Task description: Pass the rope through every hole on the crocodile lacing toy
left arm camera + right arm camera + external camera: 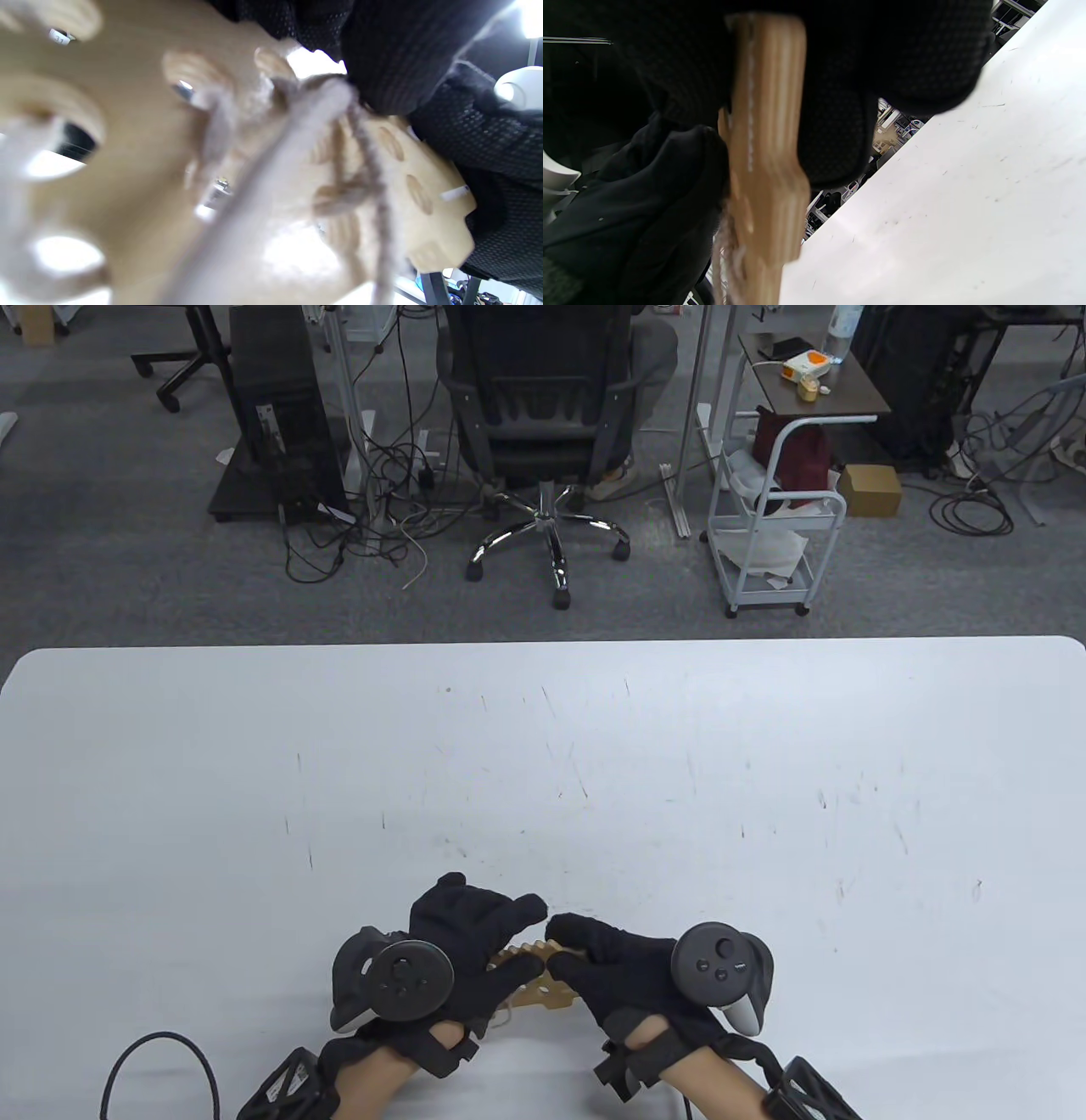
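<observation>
- Table view: both gloved hands work at the near edge of the white table [543, 746], about midway along it. Between them sits the wooden crocodile lacing toy [530, 976], mostly covered; only a toothed tan edge and a bit of body show.
- Left hand [475, 950]: fingers curled over the toy's left part, gripping it. Right hand [611, 976]: fingers bent down on the toy's right end, thumb and fingertips closing on it.
- A thin loop of rope [507, 1016] peeks out under the left palm. A black cable [161, 1052] arcs at the near left corner.
- Left wrist view: close and blurred. Shows the toy's flat face [140, 178] with round holes, the toothed rim at right, and beige rope [297, 135] crossing the face, knotted or passed through a hole mid-board. Which holes are laced, cannot tell. Black glove fabric meets the rope at the top.
- Right wrist view: the toy [765, 140] seen edge-on, a thin plywood slab clamped between gloved fingers [835, 140]; frayed rope [727, 250] hangs beside its lower end. Table surface to the right.
- Handling, judged: board light, stiff, easy to pinch by its edges; teeth may snag. Rope soft, limp, fuzzy, so best pinched near its tip to feed holes.
- Only the wrist views show holes and lacing; only the table view shows both hands' placement.
</observation>
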{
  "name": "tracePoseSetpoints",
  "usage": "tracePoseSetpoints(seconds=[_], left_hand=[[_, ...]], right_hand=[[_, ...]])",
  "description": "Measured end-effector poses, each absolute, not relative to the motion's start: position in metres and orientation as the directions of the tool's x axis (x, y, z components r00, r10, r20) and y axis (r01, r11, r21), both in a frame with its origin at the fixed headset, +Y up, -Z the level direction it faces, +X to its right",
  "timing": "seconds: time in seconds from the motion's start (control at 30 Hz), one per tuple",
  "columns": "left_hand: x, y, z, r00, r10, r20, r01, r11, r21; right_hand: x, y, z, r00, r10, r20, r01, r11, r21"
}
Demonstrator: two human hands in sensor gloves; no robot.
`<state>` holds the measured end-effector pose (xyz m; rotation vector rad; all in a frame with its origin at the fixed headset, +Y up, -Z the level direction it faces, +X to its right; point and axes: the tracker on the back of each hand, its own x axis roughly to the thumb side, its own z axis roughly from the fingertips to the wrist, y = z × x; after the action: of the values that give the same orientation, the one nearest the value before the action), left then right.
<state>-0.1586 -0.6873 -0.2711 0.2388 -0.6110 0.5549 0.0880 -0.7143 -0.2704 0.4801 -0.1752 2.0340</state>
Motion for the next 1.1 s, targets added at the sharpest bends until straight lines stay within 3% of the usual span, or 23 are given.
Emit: tracePoseSetpoints(seconds=[0.5,1.1], left_hand=[[-0.181,-0.671,-0.272,0.703,0.434,0.563,-0.606,0.78,0.155],[-0.229,-0.666,-0.293,0.747,0.517,0.418,-0.643,0.723,0.254]], right_hand=[[0.109,-0.714,-0.28,-0.377,0.862,0.339,-0.913,-0.407,0.022],[0.138,-0.716,-0.295,-0.277,0.928,0.249,-0.959,-0.282,-0.015]])
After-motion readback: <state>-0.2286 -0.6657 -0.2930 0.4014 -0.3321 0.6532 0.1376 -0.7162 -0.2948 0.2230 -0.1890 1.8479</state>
